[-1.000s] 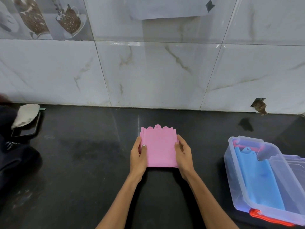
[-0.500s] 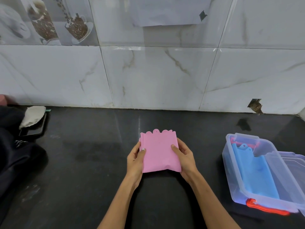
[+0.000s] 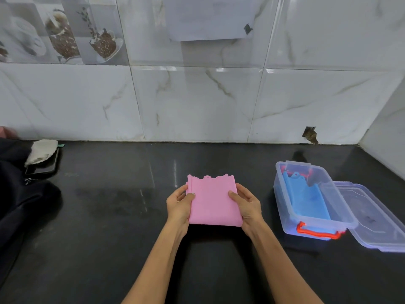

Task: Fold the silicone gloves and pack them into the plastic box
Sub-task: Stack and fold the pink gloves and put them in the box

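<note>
A folded pink silicone glove with a scalloped far edge is held just above the black counter at the centre. My left hand grips its left edge with the thumb on top. My right hand grips its right edge the same way. To the right stands a clear plastic box with a red handle, open. A folded blue silicone glove lies inside it.
The box's clear lid lies against its right side. Dark cloth covers the counter's left end, with a phone and a white rag behind it. A marble-tiled wall backs the counter, and a side wall stands at the right.
Both hands have lifted the folded pink glove off the counter and drawn it slightly toward me. The view has shifted, showing more of the box and lid.
</note>
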Tool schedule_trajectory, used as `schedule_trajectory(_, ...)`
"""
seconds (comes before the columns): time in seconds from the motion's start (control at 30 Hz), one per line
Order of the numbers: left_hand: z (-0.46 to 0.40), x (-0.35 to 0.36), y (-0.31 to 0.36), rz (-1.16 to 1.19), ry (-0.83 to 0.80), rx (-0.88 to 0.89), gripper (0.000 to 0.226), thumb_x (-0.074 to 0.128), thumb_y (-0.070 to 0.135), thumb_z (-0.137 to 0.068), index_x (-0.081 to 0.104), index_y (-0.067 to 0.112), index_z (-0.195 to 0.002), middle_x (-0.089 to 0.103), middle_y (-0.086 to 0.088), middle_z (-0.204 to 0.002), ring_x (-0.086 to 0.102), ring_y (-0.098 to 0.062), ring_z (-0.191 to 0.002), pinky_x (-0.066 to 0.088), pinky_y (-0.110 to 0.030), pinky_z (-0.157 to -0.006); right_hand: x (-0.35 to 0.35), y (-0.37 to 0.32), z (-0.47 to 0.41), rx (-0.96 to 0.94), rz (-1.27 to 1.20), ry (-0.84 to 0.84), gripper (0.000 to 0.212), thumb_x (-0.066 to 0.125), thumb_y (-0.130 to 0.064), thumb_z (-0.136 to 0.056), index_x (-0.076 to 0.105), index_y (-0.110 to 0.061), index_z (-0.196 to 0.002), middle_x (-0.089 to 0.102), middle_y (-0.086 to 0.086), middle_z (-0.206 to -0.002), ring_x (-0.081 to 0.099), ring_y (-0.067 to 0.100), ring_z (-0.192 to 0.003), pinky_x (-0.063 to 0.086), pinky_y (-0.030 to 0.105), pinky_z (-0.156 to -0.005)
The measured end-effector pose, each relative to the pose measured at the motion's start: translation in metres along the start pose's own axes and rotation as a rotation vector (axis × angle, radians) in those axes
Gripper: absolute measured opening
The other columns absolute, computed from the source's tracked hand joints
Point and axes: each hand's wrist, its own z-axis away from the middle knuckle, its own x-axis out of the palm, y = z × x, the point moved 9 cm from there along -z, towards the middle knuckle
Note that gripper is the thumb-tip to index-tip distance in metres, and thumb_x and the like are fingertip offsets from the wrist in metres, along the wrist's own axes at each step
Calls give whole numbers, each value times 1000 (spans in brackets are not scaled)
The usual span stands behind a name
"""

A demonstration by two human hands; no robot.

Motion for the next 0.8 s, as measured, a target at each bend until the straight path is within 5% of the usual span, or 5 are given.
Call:
schedule_trajectory(0.33,36,67,44,44,-177,88,35,56,-2,-89,59,13,-120,64,-4,-108,63,-18,-86,54,-31,-63,-36,-98,27,-229,101,87,38,69,-13,-84,61,-20,-120,65,-2,-111,62,19,-95,54,36,-79)
schedule_trajectory(0.43,46,105,47,24,-256,91,37,56,-2,-89,58,12,-124,64,-5,-112,63,-19,-90,56,-35,-72,-69,-122,32,-282,68,168,38,67,-10,-85,61,-16,-123,64,3,-119,61,28,-107,50,44,-94)
schedule_trajectory(0.57,59,164,39,-17,-333,115,41,51,-6,-89,55,7,-128,64,-8,-115,61,-20,-94,54,-37,-83,-117,-157,34,-395,104,264,34,66,-6,-86,63,-12,-119,65,7,-120,61,27,-105,51,39,-89)
schedule_trajectory(0.8,78,251,9,-105,-406,178,32,43,-7,-90,63,16,-100,59,9,-81,57,-17,-86,48,-26,-72,-180,-199,17,-470,378,414,32,58,-1,-89,61,-1,-122,63,13,-124,56,19,-101,40,27,-87)
